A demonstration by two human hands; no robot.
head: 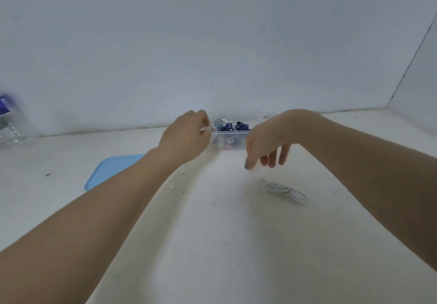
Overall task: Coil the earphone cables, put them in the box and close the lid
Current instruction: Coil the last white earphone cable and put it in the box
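Note:
A small clear plastic box (230, 140) stands near the back wall, holding several coiled earphone cables in dark blue, black and white (230, 125). My left hand (186, 135) is at the box's left end, its fingers pinching something white over the rim. My right hand (269, 141) hovers at the box's right end with its fingers hanging down, relaxed, holding nothing. A coiled white earphone cable (282, 189) lies on the white table, in front of my right hand. The light blue lid (111, 170) lies flat on the table to the left, partly under my left forearm.
A clear plastic bottle (9, 126) with a purple label stands at the far left by the wall. The white wall runs close behind the box. A small dark speck (48, 175) marks the table left of the lid.

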